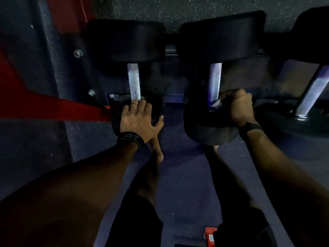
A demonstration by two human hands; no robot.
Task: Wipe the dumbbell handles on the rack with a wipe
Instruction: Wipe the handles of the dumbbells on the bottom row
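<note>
I can read no writing anywhere: the dumbbell heads are plain black, and the small red object (211, 235) on the floor near my right leg has a pale label too blurred to make out.

My left hand (140, 118) lies spread, fingers relaxed, on the near head of the left dumbbell (124, 40), gripping nothing; there is a ring (134, 104) on one finger and a dark beaded bracelet (130, 139) at the wrist. Its fingertips reach up to the bottom of that dumbbell's bright knurled handle (133, 81).

My right hand (236, 106) is clenched round a white wipe (216, 103), only a scrap of which shows at the knuckles. The wipe is pressed against the near end of the middle dumbbell's handle (214, 81), just above its near head. A dark band (250, 127) circles that wrist.

A third dumbbell (309, 91) sits to the right, its handle slanted. All three rest on the dark rack (170, 49), which has a red frame (44, 107) at its left. Both forearms stretch forward from the bottom of the view over a speckled floor (179, 175).
</note>
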